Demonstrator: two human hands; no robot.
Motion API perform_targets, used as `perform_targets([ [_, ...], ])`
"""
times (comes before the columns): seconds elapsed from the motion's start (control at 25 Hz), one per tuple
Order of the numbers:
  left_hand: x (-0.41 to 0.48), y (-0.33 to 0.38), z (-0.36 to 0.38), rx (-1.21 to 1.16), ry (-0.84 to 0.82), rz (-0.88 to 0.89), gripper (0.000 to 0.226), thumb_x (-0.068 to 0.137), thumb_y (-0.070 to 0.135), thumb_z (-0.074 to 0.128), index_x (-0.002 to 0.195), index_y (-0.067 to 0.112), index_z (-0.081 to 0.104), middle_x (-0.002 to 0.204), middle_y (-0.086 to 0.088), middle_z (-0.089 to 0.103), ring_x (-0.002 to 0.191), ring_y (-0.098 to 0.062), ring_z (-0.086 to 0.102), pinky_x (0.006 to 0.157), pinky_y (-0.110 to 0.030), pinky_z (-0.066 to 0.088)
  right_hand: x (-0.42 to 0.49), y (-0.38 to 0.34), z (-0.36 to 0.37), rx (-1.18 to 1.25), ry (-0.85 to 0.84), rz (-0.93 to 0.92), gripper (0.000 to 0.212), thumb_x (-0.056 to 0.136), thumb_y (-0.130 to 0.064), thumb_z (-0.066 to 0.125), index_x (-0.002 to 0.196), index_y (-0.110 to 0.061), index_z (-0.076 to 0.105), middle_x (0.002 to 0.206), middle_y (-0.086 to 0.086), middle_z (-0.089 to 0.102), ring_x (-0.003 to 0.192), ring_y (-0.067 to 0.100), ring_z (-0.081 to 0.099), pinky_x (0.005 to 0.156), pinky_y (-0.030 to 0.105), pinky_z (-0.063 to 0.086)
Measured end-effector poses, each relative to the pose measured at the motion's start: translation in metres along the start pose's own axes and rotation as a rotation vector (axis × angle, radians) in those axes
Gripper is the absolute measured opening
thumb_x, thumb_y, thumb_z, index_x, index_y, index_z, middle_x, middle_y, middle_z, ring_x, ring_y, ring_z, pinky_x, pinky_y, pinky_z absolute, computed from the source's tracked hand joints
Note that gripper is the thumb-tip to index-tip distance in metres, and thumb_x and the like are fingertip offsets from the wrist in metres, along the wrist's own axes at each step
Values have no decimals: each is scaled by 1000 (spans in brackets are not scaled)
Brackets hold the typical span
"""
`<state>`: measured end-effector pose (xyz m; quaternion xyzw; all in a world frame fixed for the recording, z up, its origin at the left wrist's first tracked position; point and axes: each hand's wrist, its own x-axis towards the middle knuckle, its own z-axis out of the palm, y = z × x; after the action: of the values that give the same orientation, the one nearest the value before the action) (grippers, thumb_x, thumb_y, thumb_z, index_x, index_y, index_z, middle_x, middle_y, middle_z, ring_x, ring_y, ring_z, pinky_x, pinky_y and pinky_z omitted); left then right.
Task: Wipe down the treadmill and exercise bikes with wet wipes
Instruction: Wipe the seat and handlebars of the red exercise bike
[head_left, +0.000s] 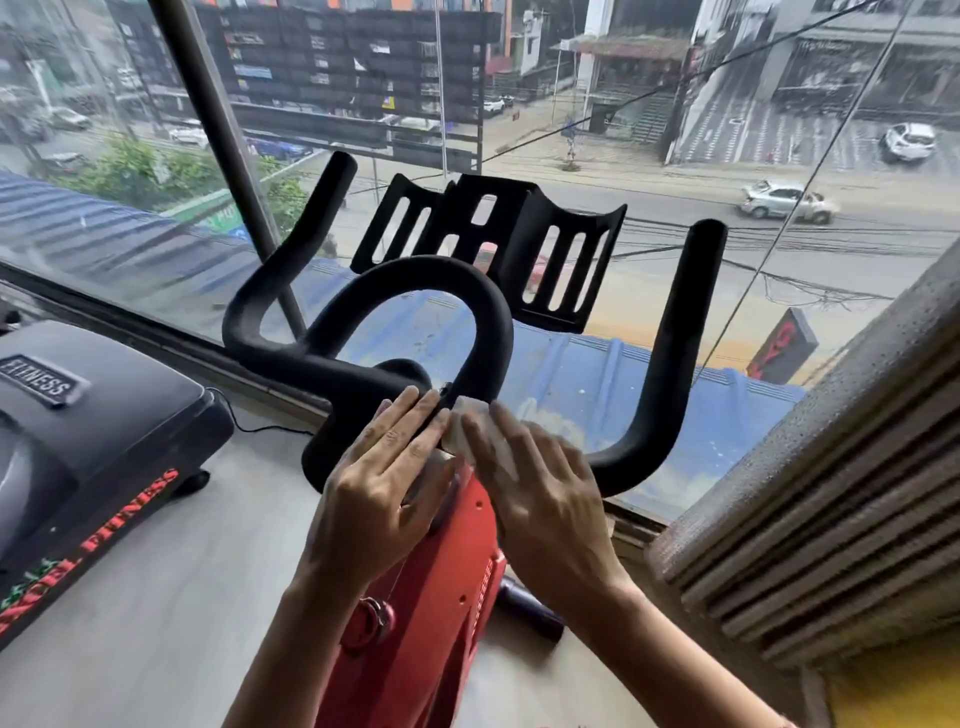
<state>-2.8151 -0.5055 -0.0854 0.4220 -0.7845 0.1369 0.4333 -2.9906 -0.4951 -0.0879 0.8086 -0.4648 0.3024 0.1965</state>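
Note:
A red exercise bike (441, 597) stands right below me, with black foam handlebars (415, 275) and a slotted black device holder (519, 244). My left hand (384, 483) and my right hand (540, 488) lie flat side by side at the middle of the handlebars, above the red stem. A white wet wipe (467, 426) is pressed under the fingers of both hands, and only a small part of it shows between them. At the left is the dark motor cover of a treadmill (104, 415) with red lettering.
A big glass window (675, 130) rises just behind the bike, with a street far below. At the right a ribbed grey wall panel (831, 493) juts out close to the handlebar end. Pale floor (182, 597) lies between treadmill and bike. A black cable (260, 426) runs along it.

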Motion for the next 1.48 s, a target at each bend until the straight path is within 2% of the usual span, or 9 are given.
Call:
perform_targets([
  [0.24, -2, 28, 13, -1, -20, 5, 40, 90, 23, 62, 121, -2, 59, 131, -18, 56, 129, -26, 48, 109, -43, 39, -42, 90, -18, 75, 141, -139, 35, 99, -25, 50, 131, -11, 50, 131, 13, 57, 123, 29, 54, 107, 45, 39],
  [0.44, 2, 69, 38, 37, 8, 9, 43, 96, 36, 53, 116, -1, 64, 126, -17, 60, 125, -23, 51, 112, -40, 36, -48, 95, -7, 363, 146, 76, 36, 104, -25, 35, 133, -5, 45, 143, 15, 43, 142, 35, 25, 118, 46, 18],
  [0.64, 10, 89, 51, 61, 12, -56, 44, 98, 38, 50, 113, 0, 65, 123, -16, 61, 122, -23, 53, 112, -39, 34, -37, 149, -4, 350, 146, -302, 33, 102, -26, 43, 130, -11, 51, 136, 11, 51, 135, 30, 40, 113, 44, 31],
  [0.76, 13, 100, 56, 103, 26, -82, 44, 98, 37, 50, 112, -1, 66, 122, -16, 62, 121, -23, 54, 112, -39, 34, -11, 196, 0, 419, 159, -174, 35, 103, -20, 37, 128, -1, 53, 137, 21, 48, 136, 37, 37, 111, 54, 32],
  [0.88, 14, 110, 61, 131, 41, -139, 44, 97, 36, 50, 111, -3, 67, 119, -16, 64, 119, -23, 55, 114, -34, 31, -16, 174, 4, 592, 171, 27, 38, 103, -17, 36, 124, 7, 55, 138, 23, 46, 138, 38, 33, 114, 49, 29],
  [1.08, 15, 115, 65, 185, 47, -184, 40, 93, 32, 56, 104, -3, 70, 113, -15, 67, 114, -24, 58, 110, -38, 37, -22, 180, 4, 582, 169, -290, 36, 102, -19, 41, 122, 4, 59, 132, 23, 52, 132, 36, 42, 113, 46, 32],
  [1.2, 15, 119, 66, 196, 56, -211, 43, 96, 35, 51, 106, -3, 69, 114, -14, 66, 117, -22, 56, 111, -40, 36, 9, 211, 9, 562, 166, -181, 37, 103, -15, 38, 120, 10, 59, 133, 25, 51, 133, 38, 41, 111, 52, 32],
  [1.36, 13, 127, 66, 213, 43, -265, 45, 99, 38, 46, 113, -1, 65, 122, -14, 62, 123, -22, 51, 111, -43, 35, -11, 187, 1, 684, 190, 44, 35, 100, -13, 42, 123, 9, 56, 140, 21, 44, 139, 35, 32, 114, 43, 30],
  [1.48, 9, 127, 63, 201, 5, -274, 41, 96, 36, 50, 120, 4, 60, 129, -14, 58, 129, -23, 48, 113, -39, 33, -39, 153, -9, 634, 252, -32, 28, 96, -9, 50, 118, 3, 62, 130, 20, 55, 133, 31, 43, 108, 48, 38],
])
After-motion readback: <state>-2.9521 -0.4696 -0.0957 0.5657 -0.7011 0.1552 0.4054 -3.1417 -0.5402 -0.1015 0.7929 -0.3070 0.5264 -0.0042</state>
